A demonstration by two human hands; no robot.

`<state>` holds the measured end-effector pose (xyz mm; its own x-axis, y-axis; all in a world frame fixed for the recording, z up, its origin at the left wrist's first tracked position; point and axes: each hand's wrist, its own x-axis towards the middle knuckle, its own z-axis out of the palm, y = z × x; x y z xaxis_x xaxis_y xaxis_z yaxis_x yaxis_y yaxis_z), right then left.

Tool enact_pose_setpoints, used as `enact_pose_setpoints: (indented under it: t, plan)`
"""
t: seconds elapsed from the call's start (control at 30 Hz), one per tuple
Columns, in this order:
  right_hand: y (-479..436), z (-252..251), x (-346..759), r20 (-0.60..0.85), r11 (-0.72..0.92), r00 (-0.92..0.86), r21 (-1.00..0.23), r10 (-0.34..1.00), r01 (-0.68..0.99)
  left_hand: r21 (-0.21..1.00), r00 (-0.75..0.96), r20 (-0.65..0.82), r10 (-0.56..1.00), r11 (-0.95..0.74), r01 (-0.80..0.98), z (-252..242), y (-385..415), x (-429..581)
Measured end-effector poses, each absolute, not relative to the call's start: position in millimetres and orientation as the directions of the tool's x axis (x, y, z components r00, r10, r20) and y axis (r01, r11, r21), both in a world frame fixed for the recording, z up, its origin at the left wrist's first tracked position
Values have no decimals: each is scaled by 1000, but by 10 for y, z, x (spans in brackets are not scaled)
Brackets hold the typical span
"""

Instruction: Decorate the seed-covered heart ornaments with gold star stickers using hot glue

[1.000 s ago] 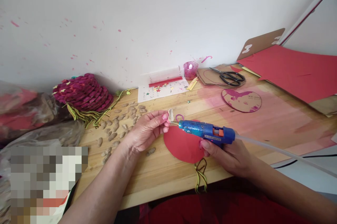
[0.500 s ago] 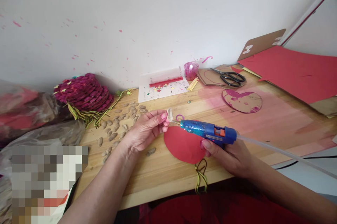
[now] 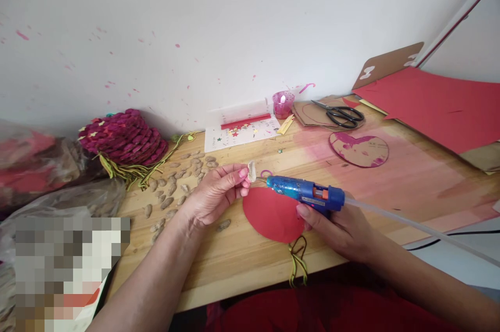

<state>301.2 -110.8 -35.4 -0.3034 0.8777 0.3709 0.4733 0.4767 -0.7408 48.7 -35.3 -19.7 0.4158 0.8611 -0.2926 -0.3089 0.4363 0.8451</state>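
Between the thumb and fingertips of my left hand (image 3: 221,191) is a pale peanut shell piece (image 3: 252,171). My right hand (image 3: 338,228) is wrapped round a blue glue gun (image 3: 304,192), its nozzle pointing left and at or very near the shell. A clear glue stick (image 3: 390,208) sticks out of the gun's back. Below the gun a red paper shape (image 3: 271,215) lies on the table, with a small purple loop (image 3: 266,173) at its top and green and brown cords (image 3: 298,264) at its bottom. Several peanuts (image 3: 167,203) are scattered left of my left hand.
A stack of magenta pieces (image 3: 128,139) and plastic bags (image 3: 42,165) stand at the left. Behind are a sheet with small stars (image 3: 242,133), a pink cup (image 3: 283,104) and black scissors (image 3: 344,116). Right are a cardboard heart (image 3: 359,150) and red paper (image 3: 441,108).
The glue gun and my right hand have shifted slightly left. The shell in my left hand has turned a little.
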Motion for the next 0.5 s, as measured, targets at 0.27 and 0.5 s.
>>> enact_pose_setpoints:
  t: [0.27, 0.5]
  plan:
    - [-1106, -436, 3102, 49, 70, -82, -960, 995, 271, 994, 309, -28, 951, -6, 110, -161, -432, 453]
    - [-1116, -365, 3116, -29, -21, -29, -967, 999, 253, 700, 460, 269, 846, -500, 510, -237, -588, 579]
